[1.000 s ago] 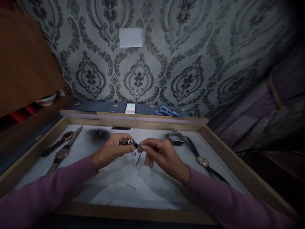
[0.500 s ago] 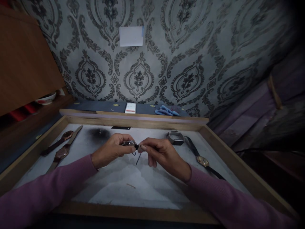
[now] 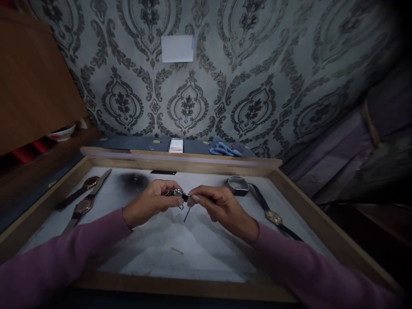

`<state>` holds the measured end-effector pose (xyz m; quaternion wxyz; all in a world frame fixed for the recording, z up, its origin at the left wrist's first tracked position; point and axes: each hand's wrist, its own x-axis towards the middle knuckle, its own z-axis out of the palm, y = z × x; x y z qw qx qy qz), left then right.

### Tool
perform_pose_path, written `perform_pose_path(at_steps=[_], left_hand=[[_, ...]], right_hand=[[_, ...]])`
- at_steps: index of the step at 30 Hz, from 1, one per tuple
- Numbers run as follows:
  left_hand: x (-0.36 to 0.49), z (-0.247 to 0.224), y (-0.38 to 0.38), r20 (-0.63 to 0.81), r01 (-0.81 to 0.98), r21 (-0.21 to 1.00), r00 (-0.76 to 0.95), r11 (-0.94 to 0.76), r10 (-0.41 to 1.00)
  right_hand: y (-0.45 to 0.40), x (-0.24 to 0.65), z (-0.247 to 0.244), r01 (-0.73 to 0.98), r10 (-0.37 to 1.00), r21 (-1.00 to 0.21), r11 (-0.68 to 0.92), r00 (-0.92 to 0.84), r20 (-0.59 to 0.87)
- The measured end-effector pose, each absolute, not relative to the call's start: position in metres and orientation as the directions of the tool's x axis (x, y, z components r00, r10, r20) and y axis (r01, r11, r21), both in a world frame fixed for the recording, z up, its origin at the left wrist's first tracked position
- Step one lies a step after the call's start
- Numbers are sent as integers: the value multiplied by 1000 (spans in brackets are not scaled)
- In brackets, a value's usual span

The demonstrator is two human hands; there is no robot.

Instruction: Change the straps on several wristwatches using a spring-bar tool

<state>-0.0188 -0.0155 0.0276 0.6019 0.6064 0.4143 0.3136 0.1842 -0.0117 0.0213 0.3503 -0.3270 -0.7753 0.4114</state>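
Observation:
Over the middle of the tray, my left hand (image 3: 153, 201) is closed on a small wristwatch (image 3: 177, 193) with a silvery case and dark strap. My right hand (image 3: 219, 205) pinches at the watch's right end, where the strap meets the case. A thin pale sliver shows at those fingertips, too small to name. Below the watch hang a small dark loop (image 3: 181, 207) and a thin dark strip (image 3: 187, 214); what they attach to is hidden by the fingers.
Two watches (image 3: 83, 206) (image 3: 92, 182) lie at the left of the wooden-framed tray (image 3: 180, 281). On the right are a gold-faced watch (image 3: 273, 217) and a grey band-like object (image 3: 237, 185). A small stick (image 3: 177, 250) lies in front. Behind stand a white box (image 3: 176, 145) and blue cloth (image 3: 225, 149).
The lower fingers of my right hand, which hung down before, are now curled in toward the palm. My left hand and the watch have hardly moved.

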Motion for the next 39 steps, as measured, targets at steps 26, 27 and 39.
perform_pose_path(at_steps=[26,27,39], left_hand=[[-17,25,-14,-170,3,981,507,195,845],[-17,25,-13,-165,4,982,509,190,845],[-21,24,-14,-75,105,994,551,21,831]], right_hand=[[-11,189,18,142,743,-889,434,-614,265],[-11,190,17,159,739,-870,466,-611,284],[-14,186,20,92,747,-965,245,-653,128]])
